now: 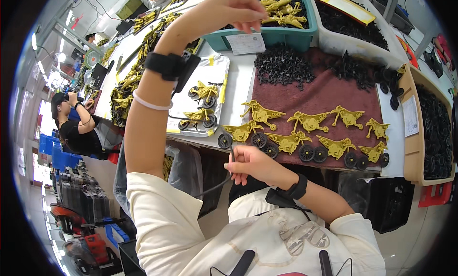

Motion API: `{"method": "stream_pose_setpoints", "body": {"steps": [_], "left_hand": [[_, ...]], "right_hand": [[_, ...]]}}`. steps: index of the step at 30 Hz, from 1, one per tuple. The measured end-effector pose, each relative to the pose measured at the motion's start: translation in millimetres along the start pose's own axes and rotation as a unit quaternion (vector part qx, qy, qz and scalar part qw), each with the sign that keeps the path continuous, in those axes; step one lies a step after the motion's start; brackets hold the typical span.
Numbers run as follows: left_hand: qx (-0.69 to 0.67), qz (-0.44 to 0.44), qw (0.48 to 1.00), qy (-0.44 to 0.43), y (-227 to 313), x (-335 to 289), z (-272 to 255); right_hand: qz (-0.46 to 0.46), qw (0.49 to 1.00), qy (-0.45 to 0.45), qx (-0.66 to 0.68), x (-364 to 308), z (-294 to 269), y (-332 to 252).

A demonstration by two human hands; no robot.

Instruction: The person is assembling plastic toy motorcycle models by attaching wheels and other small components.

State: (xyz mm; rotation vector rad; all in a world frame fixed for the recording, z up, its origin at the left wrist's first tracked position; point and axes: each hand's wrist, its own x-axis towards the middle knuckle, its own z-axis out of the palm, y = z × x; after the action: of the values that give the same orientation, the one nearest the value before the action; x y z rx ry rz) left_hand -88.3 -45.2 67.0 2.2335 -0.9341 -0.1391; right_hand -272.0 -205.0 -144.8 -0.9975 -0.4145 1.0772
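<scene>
My left hand (238, 13) is raised over the near rim of the teal bin (305, 36). Its fingers are loosely bent and apart, with nothing visible in them. Inside that bin lie yellow plastic toy motorcycle bodies (286, 14). By the table's front edge, my right hand (255, 165) is closed on a thin black cable (215, 188), which hangs down to the left. Just beyond it rests a black toy wheel (225, 140). Two rows of yellow bodies (310, 121) lie on the maroon cloth (329, 97), and several black wheels (306, 153) are along the front row.
A white tray (183, 92) holds two yellow motorcycles with wheels. Small black parts (284, 66) are heaped on the cloth. A white bin (393, 56) and a tan box of wheels (414, 154) stand at the right. At the left sits another person (78, 130).
</scene>
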Motion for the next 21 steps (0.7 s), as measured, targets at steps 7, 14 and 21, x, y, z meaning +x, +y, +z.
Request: {"method": "stream_pose_setpoints", "body": {"steps": [7, 14, 21], "left_hand": [[-0.015, -0.08, 0.997, -0.014, -24, -71, -13], [-0.046, -0.113, 0.989, 0.078, -44, -99, -38], [-0.201, -0.117, 0.964, 0.125, -35, -101, -23]], "right_hand": [[0.055, 0.988, -0.099, -0.101, -20, 8, 28], [0.173, 0.961, -0.141, -0.161, -16, -18, 64], [0.221, 0.931, -0.198, -0.213, -1, -50, 79]]}}
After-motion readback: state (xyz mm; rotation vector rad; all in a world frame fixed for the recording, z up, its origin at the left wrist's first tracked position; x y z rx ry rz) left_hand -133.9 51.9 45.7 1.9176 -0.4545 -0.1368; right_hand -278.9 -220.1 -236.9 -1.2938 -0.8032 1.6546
